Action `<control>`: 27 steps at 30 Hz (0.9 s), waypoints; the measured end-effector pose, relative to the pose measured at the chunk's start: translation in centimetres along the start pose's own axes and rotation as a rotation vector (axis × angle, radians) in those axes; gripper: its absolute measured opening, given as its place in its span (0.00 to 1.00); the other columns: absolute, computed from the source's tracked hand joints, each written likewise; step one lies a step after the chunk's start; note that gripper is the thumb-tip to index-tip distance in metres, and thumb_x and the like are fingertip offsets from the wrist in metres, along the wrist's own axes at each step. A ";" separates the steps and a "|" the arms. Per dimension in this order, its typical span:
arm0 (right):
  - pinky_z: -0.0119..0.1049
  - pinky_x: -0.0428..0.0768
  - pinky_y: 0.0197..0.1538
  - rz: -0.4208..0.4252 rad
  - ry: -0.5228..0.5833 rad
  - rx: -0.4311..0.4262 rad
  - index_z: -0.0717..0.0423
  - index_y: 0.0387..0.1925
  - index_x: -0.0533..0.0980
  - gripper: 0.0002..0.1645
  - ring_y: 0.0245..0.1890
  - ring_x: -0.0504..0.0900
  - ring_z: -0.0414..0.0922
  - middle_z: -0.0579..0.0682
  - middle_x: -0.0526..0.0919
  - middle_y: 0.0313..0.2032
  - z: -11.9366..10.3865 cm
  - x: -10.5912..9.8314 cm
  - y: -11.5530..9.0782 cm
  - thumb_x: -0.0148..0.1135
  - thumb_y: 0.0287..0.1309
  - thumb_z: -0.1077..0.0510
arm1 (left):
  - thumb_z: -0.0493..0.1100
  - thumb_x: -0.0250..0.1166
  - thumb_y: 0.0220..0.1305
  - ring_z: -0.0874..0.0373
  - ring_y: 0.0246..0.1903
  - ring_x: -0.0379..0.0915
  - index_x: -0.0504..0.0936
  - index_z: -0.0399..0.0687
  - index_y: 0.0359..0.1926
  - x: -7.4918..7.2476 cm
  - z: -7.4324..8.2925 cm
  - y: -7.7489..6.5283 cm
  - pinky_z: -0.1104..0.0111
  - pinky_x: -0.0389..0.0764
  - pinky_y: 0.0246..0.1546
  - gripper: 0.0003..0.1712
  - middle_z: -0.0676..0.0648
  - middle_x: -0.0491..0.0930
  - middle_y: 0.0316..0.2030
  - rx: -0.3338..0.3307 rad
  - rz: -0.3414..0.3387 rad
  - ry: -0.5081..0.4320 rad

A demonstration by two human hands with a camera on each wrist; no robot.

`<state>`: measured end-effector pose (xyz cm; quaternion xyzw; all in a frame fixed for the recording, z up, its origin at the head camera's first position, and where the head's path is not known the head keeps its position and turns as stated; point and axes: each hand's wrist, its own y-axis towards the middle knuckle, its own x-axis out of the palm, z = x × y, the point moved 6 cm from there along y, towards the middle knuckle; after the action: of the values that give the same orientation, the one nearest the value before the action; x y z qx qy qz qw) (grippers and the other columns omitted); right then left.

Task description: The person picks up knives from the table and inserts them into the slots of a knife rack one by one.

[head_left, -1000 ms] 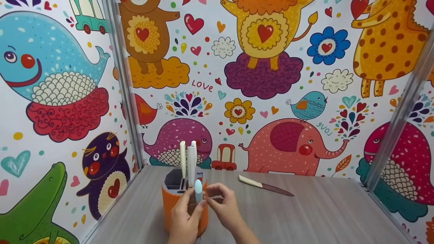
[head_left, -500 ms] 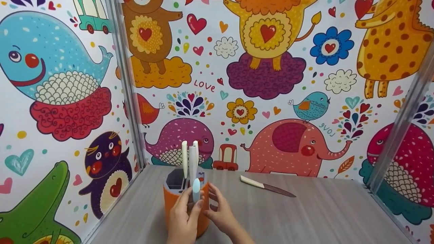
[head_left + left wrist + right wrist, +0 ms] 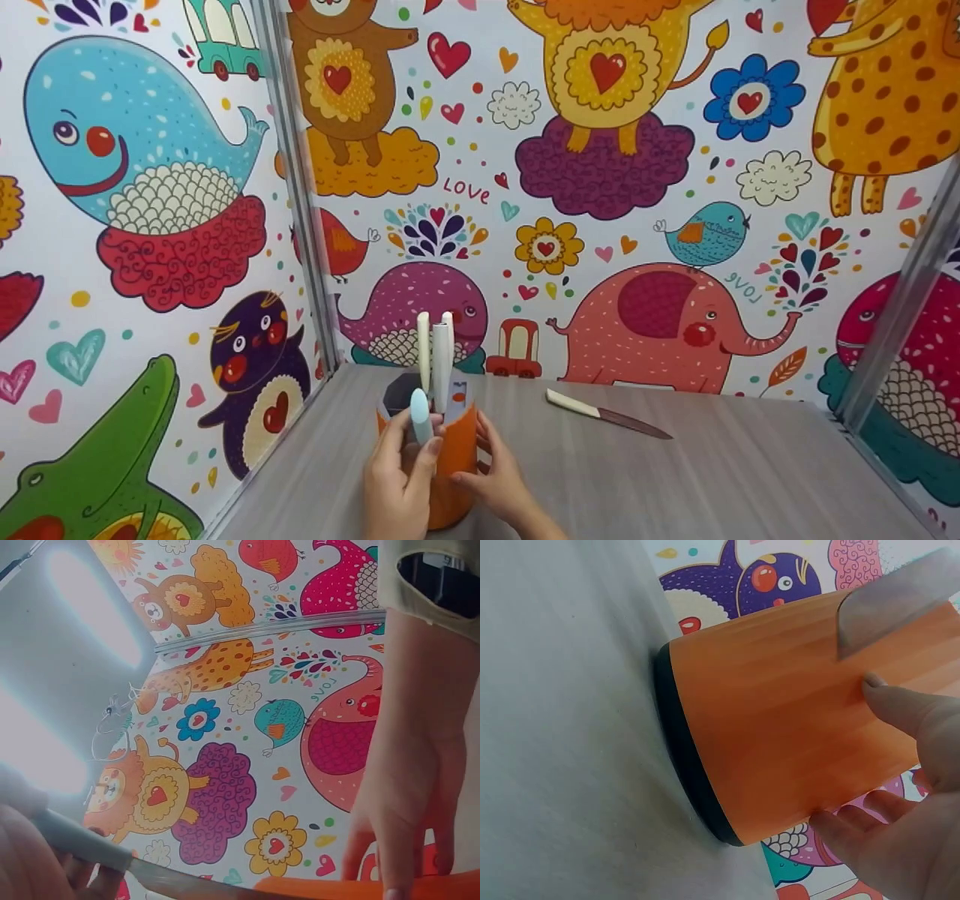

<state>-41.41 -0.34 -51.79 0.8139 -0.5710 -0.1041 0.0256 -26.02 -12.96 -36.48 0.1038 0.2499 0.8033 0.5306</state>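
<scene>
My left hand [image 3: 397, 469] holds a knife by its pale blue handle [image 3: 421, 412], in front of an orange knife holder [image 3: 454, 480]. The knife's blade [image 3: 900, 604] shows in the right wrist view, pointing down along the outside of the holder. My right hand [image 3: 506, 472] grips the holder's right side, thumb on the near face and fingers round the other side. In the right wrist view the holder's black base [image 3: 694, 757] stands on the table. Several pale handles [image 3: 441, 360] stick up from the holder's grey top.
Another knife [image 3: 607, 414], with a cream handle and a dark brownish blade, lies on the grey wood-look table [image 3: 712, 480] right of the holder. Panels with cartoon animals [image 3: 645, 330] enclose the table at the back and sides, joined by metal corner posts [image 3: 304, 187].
My right hand has moved from beside the knife handle to grip the holder's side. The holder has turned slightly. My left hand, still holding the knife, has shifted left relative to the holder.
</scene>
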 end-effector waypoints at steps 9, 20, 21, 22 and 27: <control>0.61 0.66 0.68 -0.006 -0.010 0.038 0.33 0.76 0.51 0.60 0.71 0.65 0.59 0.51 0.60 0.75 0.1 -0.1 -0.2 0.76 0.46 0.45 | 0.38 0.60 0.70 0.61 0.47 0.82 0.72 0.41 0.61 -1.3 1.0 -0.3 0.76 0.80 0.52 0.20 0.48 0.83 0.50 0.036 0.038 -0.058; 0.62 0.65 0.70 -0.016 0.015 0.036 0.35 0.77 0.52 0.58 0.71 0.64 0.57 0.52 0.60 0.75 -0.1 -0.5 0.2 0.74 0.49 0.43 | 0.32 0.54 0.72 0.63 0.51 0.82 0.71 0.36 0.61 -3.5 3.6 -0.2 0.77 0.76 0.57 0.18 0.51 0.83 0.51 0.295 0.084 -0.121; 0.61 0.65 0.70 -0.017 0.013 0.035 0.34 0.76 0.52 0.58 0.72 0.64 0.57 0.52 0.60 0.75 -0.1 -0.4 0.2 0.74 0.49 0.42 | 0.32 0.54 0.72 0.64 0.51 0.82 0.71 0.36 0.61 -3.7 3.8 -0.2 0.76 0.76 0.57 0.18 0.52 0.83 0.51 0.306 0.095 -0.127; 0.61 0.65 0.70 -0.020 0.015 0.036 0.33 0.76 0.52 0.58 0.72 0.64 0.57 0.51 0.60 0.75 -0.1 -0.3 0.2 0.74 0.48 0.42 | 0.31 0.54 0.72 0.64 0.51 0.82 0.71 0.35 0.61 -3.9 4.0 -0.3 0.76 0.76 0.57 0.18 0.53 0.83 0.51 0.321 0.105 -0.139; 0.61 0.64 0.70 -0.019 0.009 0.043 0.32 0.76 0.53 0.58 0.72 0.64 0.56 0.50 0.60 0.75 0.2 0.0 0.1 0.74 0.48 0.41 | 0.27 0.53 0.70 0.63 0.50 0.82 0.71 0.29 0.60 -4.4 4.7 -0.7 0.75 0.76 0.57 0.19 0.52 0.83 0.51 0.411 0.147 -0.184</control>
<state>-41.54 -0.40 -51.93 0.8203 -0.5650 -0.0886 0.0096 -21.63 -15.34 -32.42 0.3001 0.3506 0.7592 0.4590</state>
